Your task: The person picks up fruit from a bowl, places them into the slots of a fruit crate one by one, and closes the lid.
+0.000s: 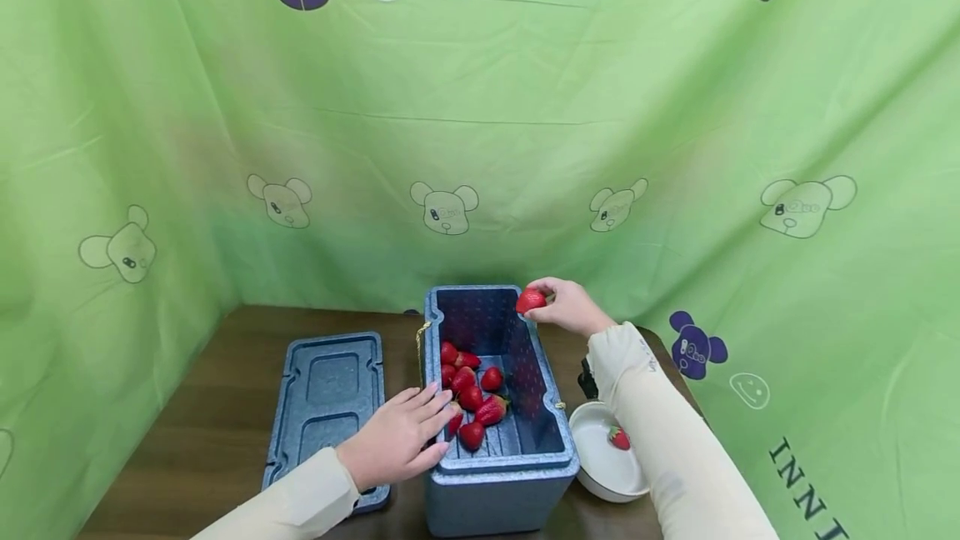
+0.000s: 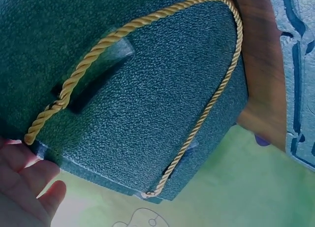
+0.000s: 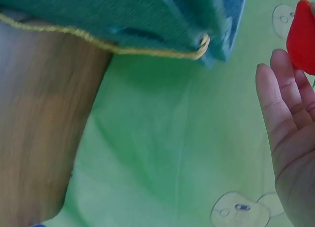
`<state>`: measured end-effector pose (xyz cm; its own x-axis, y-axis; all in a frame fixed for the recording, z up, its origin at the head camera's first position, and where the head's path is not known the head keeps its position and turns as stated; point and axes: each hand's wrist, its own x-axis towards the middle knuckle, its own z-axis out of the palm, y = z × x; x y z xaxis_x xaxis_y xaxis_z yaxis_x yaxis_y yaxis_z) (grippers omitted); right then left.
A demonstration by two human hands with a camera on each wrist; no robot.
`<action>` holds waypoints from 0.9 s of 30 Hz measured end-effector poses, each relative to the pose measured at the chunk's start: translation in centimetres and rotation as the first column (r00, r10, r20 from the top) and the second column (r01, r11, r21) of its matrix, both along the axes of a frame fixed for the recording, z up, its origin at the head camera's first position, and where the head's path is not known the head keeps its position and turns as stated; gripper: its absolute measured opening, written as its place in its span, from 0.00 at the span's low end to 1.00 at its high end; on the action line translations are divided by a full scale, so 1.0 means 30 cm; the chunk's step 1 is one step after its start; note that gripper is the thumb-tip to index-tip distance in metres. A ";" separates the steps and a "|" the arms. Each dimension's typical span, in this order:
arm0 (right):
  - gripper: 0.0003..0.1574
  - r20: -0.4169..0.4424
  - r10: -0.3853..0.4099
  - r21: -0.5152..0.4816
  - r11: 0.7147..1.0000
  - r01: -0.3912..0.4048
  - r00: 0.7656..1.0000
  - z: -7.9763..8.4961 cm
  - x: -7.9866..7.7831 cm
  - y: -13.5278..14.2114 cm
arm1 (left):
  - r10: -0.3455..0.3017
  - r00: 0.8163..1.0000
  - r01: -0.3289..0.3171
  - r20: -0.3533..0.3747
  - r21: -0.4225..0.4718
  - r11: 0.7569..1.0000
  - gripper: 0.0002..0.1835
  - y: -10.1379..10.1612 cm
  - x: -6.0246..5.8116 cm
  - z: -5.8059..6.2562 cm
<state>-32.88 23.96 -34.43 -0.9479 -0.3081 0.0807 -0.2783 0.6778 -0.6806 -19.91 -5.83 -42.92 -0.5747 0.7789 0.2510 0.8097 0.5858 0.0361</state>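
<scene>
A deep blue foam box [image 1: 501, 467] stands uncovered on the table, with several strawberries [image 1: 491, 411] on its floor. My right hand [image 1: 573, 307] pinches one strawberry [image 1: 531, 300] between thumb and fingers, over the box's far right rim. In the right wrist view that strawberry [image 3: 301, 40] shows at the right edge, above the fingers. My left hand [image 1: 401, 437] rests with fairly straight fingers on the box's left rim. The left wrist view shows part of this hand [image 2: 29, 182] at the box's edge, near a twisted gold rope [image 2: 142, 21].
The blue lid [image 1: 333, 377] lies flat on the wooden table [image 1: 187, 415] to the left. Right of the box, a white bowl [image 1: 609, 469] holds one strawberry [image 1: 619, 438]. A black object [image 1: 588, 379] sits behind the bowl, partly hidden by the sleeve. Green printed cloth [image 1: 525, 148] hangs around the table.
</scene>
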 end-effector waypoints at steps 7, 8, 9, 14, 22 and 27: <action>0.29 0.027 0.015 -0.019 1.000 -0.015 1.000 0.013 -0.016 -0.070 | 0.010 0.993 -0.013 0.119 0.031 0.999 0.28 0.006 0.001 -0.003; 0.29 0.027 0.017 -0.019 1.000 -0.017 0.999 0.014 -0.017 -0.076 | 0.008 0.991 -0.014 0.134 0.043 0.999 0.28 0.006 0.000 -0.003; 0.30 0.029 0.019 -0.020 1.000 -0.018 0.999 0.016 -0.018 -0.083 | 0.008 0.989 -0.016 0.151 0.052 0.999 0.28 0.006 0.000 -0.003; 0.30 0.024 0.032 -0.002 0.999 -0.032 0.999 0.022 -0.023 -0.114 | -0.014 0.989 0.003 0.150 0.078 0.997 0.27 0.005 -0.004 -0.006; 0.29 -0.009 0.027 0.042 0.999 -0.027 1.000 0.021 -0.032 -0.144 | -0.022 0.996 0.018 0.083 0.047 0.999 0.26 0.004 -0.002 -0.003; 0.31 0.016 0.022 0.043 0.999 -0.022 1.000 0.013 -0.037 -0.149 | -0.017 0.996 0.017 0.087 -0.001 1.000 0.26 0.004 0.001 0.000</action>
